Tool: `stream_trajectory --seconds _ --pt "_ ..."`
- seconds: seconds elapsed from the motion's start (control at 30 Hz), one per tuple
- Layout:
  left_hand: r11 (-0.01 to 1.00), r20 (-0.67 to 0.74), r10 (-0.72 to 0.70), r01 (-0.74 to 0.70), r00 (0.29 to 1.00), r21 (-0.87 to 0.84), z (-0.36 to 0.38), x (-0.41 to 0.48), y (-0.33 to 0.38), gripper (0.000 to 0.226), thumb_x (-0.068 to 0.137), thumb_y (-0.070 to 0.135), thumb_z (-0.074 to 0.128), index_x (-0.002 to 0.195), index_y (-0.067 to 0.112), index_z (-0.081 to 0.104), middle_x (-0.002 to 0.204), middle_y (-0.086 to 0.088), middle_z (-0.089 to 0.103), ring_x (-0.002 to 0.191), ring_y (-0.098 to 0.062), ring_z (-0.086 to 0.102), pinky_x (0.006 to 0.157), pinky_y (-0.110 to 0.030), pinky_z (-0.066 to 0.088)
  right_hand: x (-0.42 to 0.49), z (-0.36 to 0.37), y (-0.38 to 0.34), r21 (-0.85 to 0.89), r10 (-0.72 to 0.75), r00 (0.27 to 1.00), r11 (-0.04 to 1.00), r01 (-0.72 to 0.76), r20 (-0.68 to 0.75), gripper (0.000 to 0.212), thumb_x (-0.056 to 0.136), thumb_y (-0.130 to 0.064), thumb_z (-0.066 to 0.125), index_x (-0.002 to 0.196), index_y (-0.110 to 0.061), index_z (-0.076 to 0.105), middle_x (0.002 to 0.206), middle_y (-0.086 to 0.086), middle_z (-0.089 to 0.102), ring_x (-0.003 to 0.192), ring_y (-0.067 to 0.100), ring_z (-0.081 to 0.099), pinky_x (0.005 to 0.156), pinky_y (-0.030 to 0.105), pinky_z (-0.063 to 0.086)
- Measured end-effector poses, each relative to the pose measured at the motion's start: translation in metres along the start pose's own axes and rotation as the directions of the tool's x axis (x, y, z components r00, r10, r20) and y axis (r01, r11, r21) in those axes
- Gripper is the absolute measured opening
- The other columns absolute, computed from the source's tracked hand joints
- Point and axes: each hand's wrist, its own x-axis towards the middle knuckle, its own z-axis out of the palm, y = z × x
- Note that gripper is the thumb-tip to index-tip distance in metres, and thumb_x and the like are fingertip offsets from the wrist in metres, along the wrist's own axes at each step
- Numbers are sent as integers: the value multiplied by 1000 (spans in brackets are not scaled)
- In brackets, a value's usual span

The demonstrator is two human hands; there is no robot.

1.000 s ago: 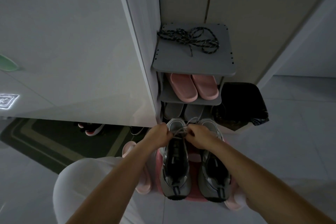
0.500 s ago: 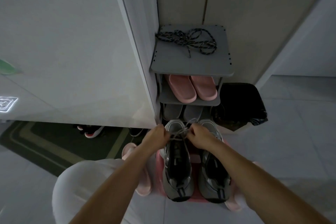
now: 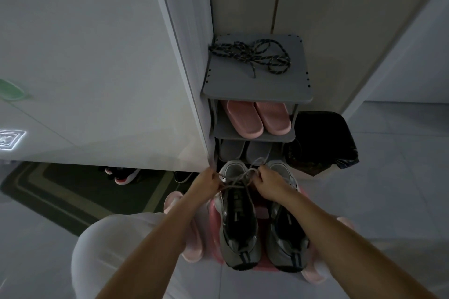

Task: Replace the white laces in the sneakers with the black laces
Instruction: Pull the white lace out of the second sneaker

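My left hand (image 3: 205, 181) and right hand (image 3: 269, 183) each pinch an end of the white lace (image 3: 239, 178), fingers curled, over the far end of one sneaker (image 3: 239, 230). The hands have drawn a little further apart than a second ago, and the lace now shows stretched and crossed between them. The second sneaker (image 3: 286, 233) stands just beside the first, both on a pink stool (image 3: 261, 212) as before, though they sit a touch lower in view. The black laces (image 3: 250, 56) still lie in a loose tangle on top of the grey rack (image 3: 257, 90), well apart from the hands. Pink slippers (image 3: 257, 116) rest on the shelf below.
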Motion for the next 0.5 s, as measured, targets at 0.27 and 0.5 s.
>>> stream_trajectory --seconds 0.27,0.5 --pt "993 38 73 -76 997 90 6 -8 3 28 94 33 53 82 7 52 95 -22 64 91 -36 59 64 -28 32 3 2 4 25 -3 1000 1000 2 31 30 87 -32 64 103 -8 64 105 8 67 101 24 62 82 30 47" --pt "997 -155 -76 74 985 -20 10 -1 -2 27 98 17 43 103 -7 54 104 -22 64 96 -35 59 77 -35 41 2 0 0 98 93 994 991 -87 -63 19 100 -22 36 99 -5 43 96 15 51 84 25 48 70 30 34"
